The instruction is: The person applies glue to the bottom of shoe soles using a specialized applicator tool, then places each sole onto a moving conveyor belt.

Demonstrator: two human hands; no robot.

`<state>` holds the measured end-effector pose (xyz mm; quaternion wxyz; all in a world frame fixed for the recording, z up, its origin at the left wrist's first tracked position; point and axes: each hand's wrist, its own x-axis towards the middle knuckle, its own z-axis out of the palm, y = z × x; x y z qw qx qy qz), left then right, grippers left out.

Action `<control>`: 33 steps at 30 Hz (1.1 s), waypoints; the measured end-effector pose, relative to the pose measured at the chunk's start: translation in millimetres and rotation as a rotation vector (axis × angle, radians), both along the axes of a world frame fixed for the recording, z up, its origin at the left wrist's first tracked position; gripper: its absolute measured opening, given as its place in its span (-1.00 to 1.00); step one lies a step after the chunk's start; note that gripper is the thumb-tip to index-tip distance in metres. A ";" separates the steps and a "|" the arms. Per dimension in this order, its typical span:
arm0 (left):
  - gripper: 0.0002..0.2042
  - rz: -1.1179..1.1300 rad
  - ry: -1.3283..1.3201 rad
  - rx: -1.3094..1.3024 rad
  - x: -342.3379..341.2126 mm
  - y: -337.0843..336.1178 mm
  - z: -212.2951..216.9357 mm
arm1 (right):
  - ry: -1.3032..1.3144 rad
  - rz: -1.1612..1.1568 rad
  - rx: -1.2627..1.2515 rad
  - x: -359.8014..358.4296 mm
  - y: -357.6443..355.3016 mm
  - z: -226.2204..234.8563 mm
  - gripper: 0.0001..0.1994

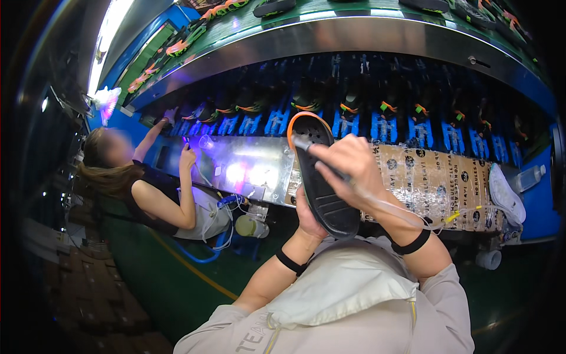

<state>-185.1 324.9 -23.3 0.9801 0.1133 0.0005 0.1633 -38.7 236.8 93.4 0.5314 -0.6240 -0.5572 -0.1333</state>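
The shoe sole [323,183] I hold is black with ribbed tread facing me and an orange rim around its upper end. Behind it runs a conveyor [377,41] with blue holders [386,127] carrying more soles, and a shiny metal panel [247,168] below. A co-worker [159,194] reaches up at my left. My left hand [308,217] grips the sole from underneath; my right hand [348,168] is closed on a thin tool [306,143] pressed against its face.
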 end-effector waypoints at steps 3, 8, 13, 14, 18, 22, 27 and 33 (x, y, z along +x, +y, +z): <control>-0.17 0.062 0.167 0.156 5.5 0.4 16.2 | 0.056 0.234 0.005 4.5 -1.2 0.2 -0.72; -0.11 -0.037 -0.209 -0.032 11.0 1.3 16.5 | 0.030 -0.008 0.035 3.6 -2.5 8.8 -0.73; -0.19 0.130 0.140 0.296 8.9 2.4 28.3 | 0.137 0.355 -0.026 1.6 -4.3 9.3 -0.75; -0.22 0.128 0.070 0.332 8.0 3.0 29.0 | 0.249 0.397 0.012 1.4 -3.8 9.1 -0.75; -0.29 0.163 0.092 0.116 11.8 16.7 20.4 | -0.135 0.120 -0.093 -3.2 -4.4 13.0 -0.74; -0.23 0.255 0.024 0.279 12.8 21.6 22.8 | 0.092 0.479 -0.106 -6.5 -10.7 17.9 -0.75; -0.24 0.240 -0.042 0.359 11.9 40.5 12.1 | -0.126 0.281 -0.194 -12.6 -12.0 20.0 -0.76; -0.13 0.158 -0.143 0.183 17.3 39.9 53.5 | -0.007 0.225 -0.181 -8.2 -21.3 23.7 -0.74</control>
